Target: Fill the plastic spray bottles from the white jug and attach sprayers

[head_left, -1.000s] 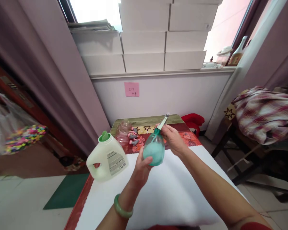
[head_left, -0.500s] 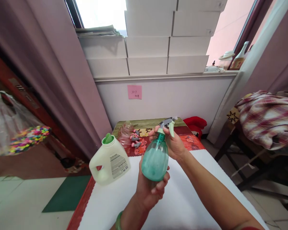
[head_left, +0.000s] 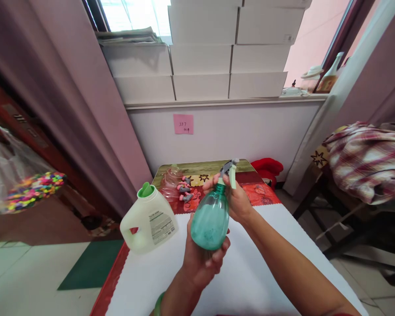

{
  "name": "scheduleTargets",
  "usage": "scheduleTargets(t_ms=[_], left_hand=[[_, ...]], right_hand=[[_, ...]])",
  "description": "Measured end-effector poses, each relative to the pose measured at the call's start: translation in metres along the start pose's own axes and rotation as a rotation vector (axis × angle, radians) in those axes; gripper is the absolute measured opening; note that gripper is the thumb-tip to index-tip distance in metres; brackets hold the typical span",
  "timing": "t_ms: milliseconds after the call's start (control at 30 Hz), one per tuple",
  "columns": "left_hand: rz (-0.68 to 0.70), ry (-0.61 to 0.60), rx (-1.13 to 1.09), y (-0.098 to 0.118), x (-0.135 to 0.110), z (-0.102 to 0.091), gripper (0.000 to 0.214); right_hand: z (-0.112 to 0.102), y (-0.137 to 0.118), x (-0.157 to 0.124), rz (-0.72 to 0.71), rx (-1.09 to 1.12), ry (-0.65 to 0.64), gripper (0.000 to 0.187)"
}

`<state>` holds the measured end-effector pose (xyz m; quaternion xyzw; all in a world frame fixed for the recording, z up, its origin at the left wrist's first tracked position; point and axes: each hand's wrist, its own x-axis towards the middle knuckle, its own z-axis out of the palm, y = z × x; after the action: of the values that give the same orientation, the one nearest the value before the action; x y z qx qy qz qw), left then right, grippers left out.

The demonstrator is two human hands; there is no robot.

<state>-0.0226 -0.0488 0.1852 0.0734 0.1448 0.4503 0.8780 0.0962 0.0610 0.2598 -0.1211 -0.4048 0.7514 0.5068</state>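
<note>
A green see-through spray bottle (head_left: 210,221), tilted slightly to the right, is held up over the white table cover. It contains a milky or foamy liquid. My left hand (head_left: 202,263) cups its rounded base from below, fingers wrapped round the side. At the neck, my right hand (head_left: 238,199) grips the pale collar below the grey and light-green trigger head (head_left: 229,171). The fingers behind the neck are partly hidden. To the left stands a white detergent jug (head_left: 148,221) with a green cap, apart from both hands.
Several clear spray bottles with pink and grey heads (head_left: 184,191) lie at the table's back left. White boxes (head_left: 200,59) are stacked on the sill behind. A plaid cloth (head_left: 368,162) lies to the right, and a bag of colourful pieces (head_left: 36,191) hangs at left.
The spray bottle and both hands have shifted slightly left in view. The trigger head now appears more upright. My grip on base and neck stays the same.
</note>
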Motion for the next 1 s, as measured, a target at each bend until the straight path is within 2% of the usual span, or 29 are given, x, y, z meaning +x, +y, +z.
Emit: scheduleTargets(t_ms=[167, 333, 633, 867, 1000], left_hand=[[-0.006, -0.026, -0.003, -0.001, -0.003, 0.004, 0.100], [-0.028, -0.103, -0.030, -0.002, -0.006, 0.005, 0.102], [-0.027, -0.100, -0.046, -0.002, -0.009, 0.010, 0.098], [-0.001, -0.054, -0.033, -0.002, -0.014, 0.012, 0.097], [0.129, 0.066, 0.110, 0.000, -0.017, 0.018, 0.090]], right_hand=[[0.004, 0.004, 0.000, 0.002, 0.038, -0.006, 0.047], [0.006, 0.002, -0.002, -0.014, 0.051, -0.011, 0.045], [0.011, 0.002, -0.005, -0.056, 0.043, -0.009, 0.044], [0.012, 0.007, -0.009, -0.047, 0.030, -0.008, 0.046], [0.016, 0.007, -0.012, -0.024, 0.000, -0.024, 0.048]])
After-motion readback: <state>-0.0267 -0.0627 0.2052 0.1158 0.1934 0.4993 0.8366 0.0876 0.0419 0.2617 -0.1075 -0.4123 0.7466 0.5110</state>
